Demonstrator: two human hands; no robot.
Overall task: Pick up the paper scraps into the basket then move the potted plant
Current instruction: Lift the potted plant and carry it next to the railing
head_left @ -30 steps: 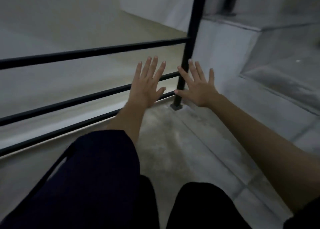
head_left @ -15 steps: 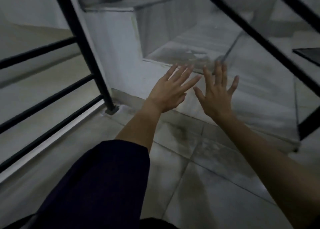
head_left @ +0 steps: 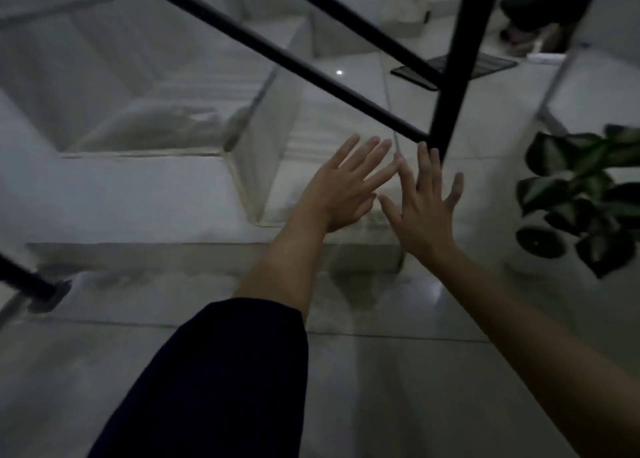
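Note:
Both my hands are stretched out in front of me with fingers spread and nothing in them. My left hand (head_left: 341,186), on an arm with a dark sleeve, is side by side with my right hand (head_left: 424,203), their fingertips nearly touching. A potted plant (head_left: 575,194) with dark green, white-veined leaves in a white pot (head_left: 526,267) stands on the floor at the right edge, to the right of my right hand. No paper scraps or basket are in view.
White marble steps (head_left: 145,194) rise at left and centre. A black metal railing (head_left: 450,87) with slanted bars crosses the top, its post just behind my right hand. Another railing foot (head_left: 45,293) is at the left. A dark mat (head_left: 460,68) and someone's legs (head_left: 540,14) are far back.
The view has swung to the right, from the landing railing past the steps, bringing the potted plant into view. Both hands stayed open and spread, and drifted closer together.

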